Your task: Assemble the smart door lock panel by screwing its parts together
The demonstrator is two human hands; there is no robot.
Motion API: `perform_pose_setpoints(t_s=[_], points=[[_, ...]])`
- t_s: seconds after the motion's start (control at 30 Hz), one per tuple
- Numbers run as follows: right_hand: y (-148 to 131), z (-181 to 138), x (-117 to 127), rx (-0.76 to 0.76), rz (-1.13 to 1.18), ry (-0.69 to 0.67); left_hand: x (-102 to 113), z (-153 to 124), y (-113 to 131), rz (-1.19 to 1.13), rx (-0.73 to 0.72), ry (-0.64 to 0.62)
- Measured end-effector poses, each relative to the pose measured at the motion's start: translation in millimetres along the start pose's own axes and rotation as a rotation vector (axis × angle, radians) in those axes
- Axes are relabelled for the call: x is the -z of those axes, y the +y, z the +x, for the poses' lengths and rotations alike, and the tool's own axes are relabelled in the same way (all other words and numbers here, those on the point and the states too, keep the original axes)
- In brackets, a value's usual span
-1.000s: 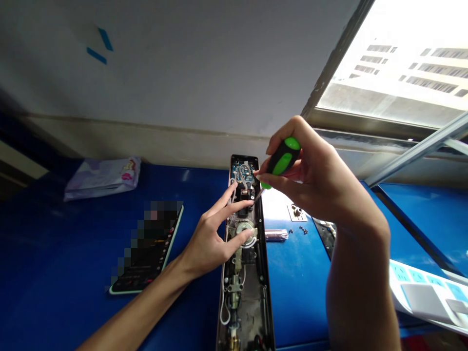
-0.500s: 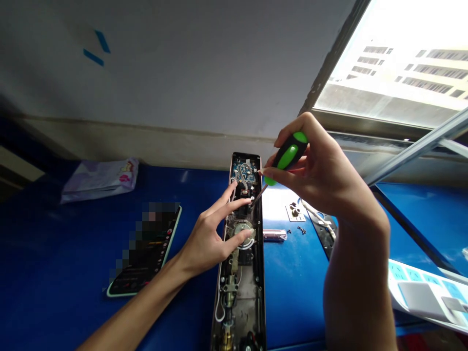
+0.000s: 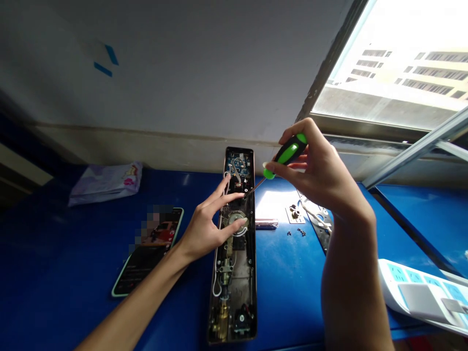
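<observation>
A long, narrow black lock housing (image 3: 243, 287) lies on the blue table with its inner side up. Inside it are a blue circuit board (image 3: 240, 166) at the far end, white wires, a round disc (image 3: 237, 222) and brass-coloured parts nearer me. My left hand (image 3: 209, 224) rests across the housing with its fingers spread, the thumb over the disc and the index fingertip by the screwdriver's tip. In my right hand (image 3: 318, 170) is a green and black screwdriver (image 3: 288, 155), slanting down to the left. Its tip meets the housing near the right wall; the exact contact point is too small to make out.
Left of the housing lies a phone (image 3: 146, 265), with a pale purple packet (image 3: 106, 183) behind it. To the right are small dark screws (image 3: 301, 232), a wrapped strip (image 3: 266, 224), a small plate (image 3: 294, 213), a black panel with white cable (image 3: 317, 219) and a power strip (image 3: 417, 290).
The view has shifted, so the housing sits farther left and its near end now shows. The screwdriver leans over more, its tip still in the housing. The left hand keeps its pose.
</observation>
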State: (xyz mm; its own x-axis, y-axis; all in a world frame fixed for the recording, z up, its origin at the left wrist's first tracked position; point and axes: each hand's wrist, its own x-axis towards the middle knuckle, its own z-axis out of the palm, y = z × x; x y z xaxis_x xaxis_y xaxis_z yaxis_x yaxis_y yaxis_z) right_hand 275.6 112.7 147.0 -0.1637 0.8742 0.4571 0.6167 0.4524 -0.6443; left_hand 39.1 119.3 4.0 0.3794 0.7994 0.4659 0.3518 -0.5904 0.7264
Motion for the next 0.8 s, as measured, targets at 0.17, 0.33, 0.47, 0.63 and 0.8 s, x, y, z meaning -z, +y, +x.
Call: perform_pose_setpoints(t_s=[0.17,0.33,0.47,0.63,0.8], points=[[0.5,-0.6,2.3,-0.004,-0.023,-0.049,-2.2,9.4,-6.6,-0.006,0.003,0.024],[2.4,-1.0,3.7,0.002,-0.041,-0.038,-1.0,18.1,-10.1,-0.023,0.036,0.001],[3.6,-2.6,5.1,0.012,-0.077,-0.011,0.6,9.3,-4.4,-0.038,0.085,0.004],[3.3,-9.0,6.0,0.042,-0.162,0.013,-4.0,-15.0,4.2,-0.025,0.185,-0.008],[-0.5,-19.7,14.4,-0.057,-0.260,-0.077,-5.3,-20.0,0.6,-0.033,0.150,-0.049]])
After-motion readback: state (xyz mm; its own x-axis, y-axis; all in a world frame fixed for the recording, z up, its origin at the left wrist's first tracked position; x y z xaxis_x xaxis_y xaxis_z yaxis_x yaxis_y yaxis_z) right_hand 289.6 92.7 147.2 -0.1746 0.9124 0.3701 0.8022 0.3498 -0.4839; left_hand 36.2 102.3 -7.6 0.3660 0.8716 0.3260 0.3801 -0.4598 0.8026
